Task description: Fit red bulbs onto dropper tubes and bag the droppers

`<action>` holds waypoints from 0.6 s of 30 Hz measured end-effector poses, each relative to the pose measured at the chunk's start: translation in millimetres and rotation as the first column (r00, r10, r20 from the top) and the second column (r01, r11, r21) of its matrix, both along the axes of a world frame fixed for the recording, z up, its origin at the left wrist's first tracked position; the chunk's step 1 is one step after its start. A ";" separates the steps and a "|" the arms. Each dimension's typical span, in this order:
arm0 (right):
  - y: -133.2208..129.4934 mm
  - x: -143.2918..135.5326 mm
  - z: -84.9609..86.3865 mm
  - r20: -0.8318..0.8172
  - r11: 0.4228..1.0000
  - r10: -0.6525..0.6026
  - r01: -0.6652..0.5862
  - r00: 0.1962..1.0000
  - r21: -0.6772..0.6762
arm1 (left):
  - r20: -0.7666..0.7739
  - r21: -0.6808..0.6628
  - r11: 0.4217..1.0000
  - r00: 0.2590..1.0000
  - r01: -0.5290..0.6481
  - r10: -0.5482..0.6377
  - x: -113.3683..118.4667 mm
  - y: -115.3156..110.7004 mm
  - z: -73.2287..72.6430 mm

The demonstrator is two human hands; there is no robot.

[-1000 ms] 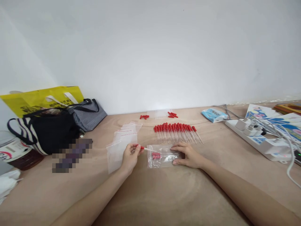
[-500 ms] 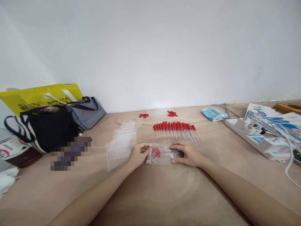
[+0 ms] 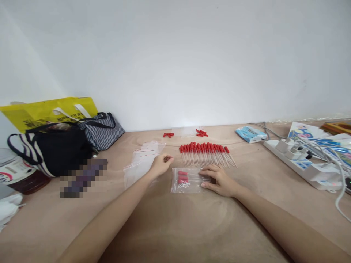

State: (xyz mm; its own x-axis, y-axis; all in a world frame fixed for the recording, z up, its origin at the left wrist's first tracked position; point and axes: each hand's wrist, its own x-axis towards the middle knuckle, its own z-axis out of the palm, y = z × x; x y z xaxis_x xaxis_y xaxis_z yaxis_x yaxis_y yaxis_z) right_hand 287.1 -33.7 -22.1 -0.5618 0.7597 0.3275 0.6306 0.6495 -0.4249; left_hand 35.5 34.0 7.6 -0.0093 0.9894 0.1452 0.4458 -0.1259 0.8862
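A clear zip-lock bag (image 3: 193, 185) lies flat in front of me, with several red-bulbed droppers (image 3: 183, 177) inside, bulbs to the left. My right hand (image 3: 219, 181) grips its right end, thumb below and fingers on top. Up and left of that bag, my left hand (image 3: 161, 164) is apart from it; its fingers are curled in and nothing shows in them. Empty zip-lock bags (image 3: 139, 160) are spread in a stack beside and partly under the left hand. Behind the filled bag, a row of droppers (image 3: 204, 148) lies with red bulbs pointing away.
Loose red bulbs (image 3: 168, 135) and clear tubes (image 3: 185, 132) lie near the wall. Rightward are a blue tissue pack (image 3: 250, 134) and a white power strip (image 3: 304, 164) with cables. Several carry bags (image 3: 60, 149) and a bottle (image 3: 24, 179) stand on the left.
My left hand has let go of the bag's left end and moved up and left towards the empty bags. The right hand stays on the filled bag, which now lies flatter.
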 end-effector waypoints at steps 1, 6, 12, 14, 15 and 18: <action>0.1 -0.1 0.0 0.002 1.000 0.003 -0.003 1.000 -0.005 | -0.011 -0.008 1.000 1.000 -0.006 0.006 7.1 11.5 1.1; 0.4 -0.7 -0.3 0.014 1.000 -0.004 0.004 1.000 -0.017 | -0.043 -0.071 0.994 0.996 -0.081 0.078 44.4 63.5 -6.9; 1.0 -1.4 0.1 0.000 1.000 0.003 -0.003 1.000 -0.017 | -0.082 -0.152 0.972 0.982 -0.179 0.168 56.0 90.7 -18.7; 0.9 -1.5 0.6 -0.006 1.000 0.002 -0.002 1.000 -0.014 | -0.073 -0.187 0.964 0.982 -0.187 0.176 57.5 91.7 -19.9; 0.9 -1.5 0.8 -0.006 1.000 0.001 -0.001 1.000 -0.014 | -0.059 -0.202 0.961 0.982 -0.187 0.179 58.4 91.2 -20.0; 1.0 -1.2 0.7 0.001 1.000 0.002 -0.002 1.000 -0.014 | 0.020 -0.217 0.959 0.982 -0.181 0.190 58.7 86.3 -17.4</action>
